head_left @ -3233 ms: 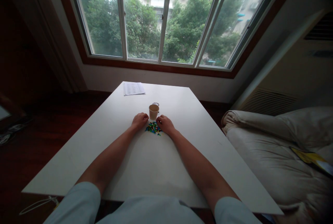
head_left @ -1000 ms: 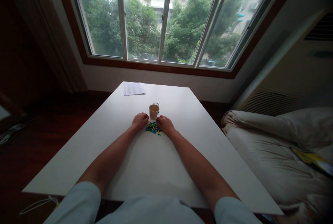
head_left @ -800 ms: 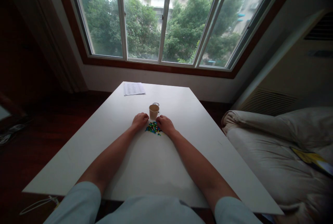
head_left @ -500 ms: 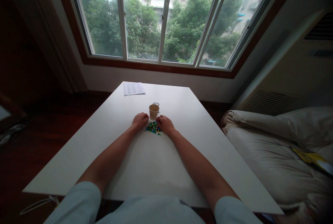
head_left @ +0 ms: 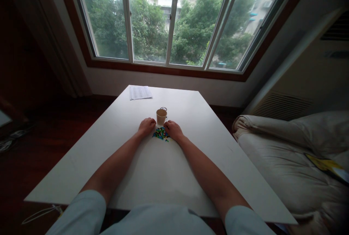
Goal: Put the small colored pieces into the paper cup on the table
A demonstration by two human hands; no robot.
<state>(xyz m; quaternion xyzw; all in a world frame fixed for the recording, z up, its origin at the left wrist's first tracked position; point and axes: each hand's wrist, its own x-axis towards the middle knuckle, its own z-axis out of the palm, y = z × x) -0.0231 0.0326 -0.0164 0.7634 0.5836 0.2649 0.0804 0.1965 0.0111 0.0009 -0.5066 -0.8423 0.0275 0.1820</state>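
A small heap of tiny coloured pieces, blue, green and yellow, lies on the white table. My left hand rests on the table just left of the heap, fingers curled under. At the heap's right edge my right hand is likewise curled, fingertips touching the pieces. Whether either hand holds a piece is hidden. A tan paper cup stands upright just beyond the heap, between the two hands.
A small dark ring-like object sits behind the cup. A printed sheet of paper lies at the table's far left. A pale sofa with cushions flanks the table's right side. A wide window fills the wall ahead.
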